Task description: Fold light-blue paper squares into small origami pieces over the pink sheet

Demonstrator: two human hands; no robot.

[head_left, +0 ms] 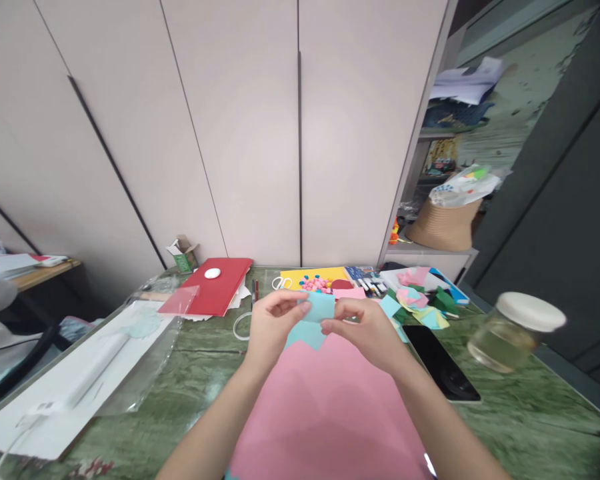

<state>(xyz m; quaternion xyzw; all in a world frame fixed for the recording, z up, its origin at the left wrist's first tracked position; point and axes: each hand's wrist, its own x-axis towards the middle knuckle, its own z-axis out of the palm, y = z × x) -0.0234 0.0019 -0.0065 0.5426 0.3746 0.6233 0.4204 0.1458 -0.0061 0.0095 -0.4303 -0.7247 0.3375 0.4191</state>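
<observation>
Holding up a small blue paper (321,308) near the far end of the pink sheet (330,413), with left-hand fingers (301,309) pinched closed on its left side, right-hand fingers (332,327) closed at its lower right corner; best kept level, edges matched.

Your right hand (356,321) has free room above the pink sheet (330,413), but a phone (440,365) and a jar (513,333) limit its right side.
</observation>
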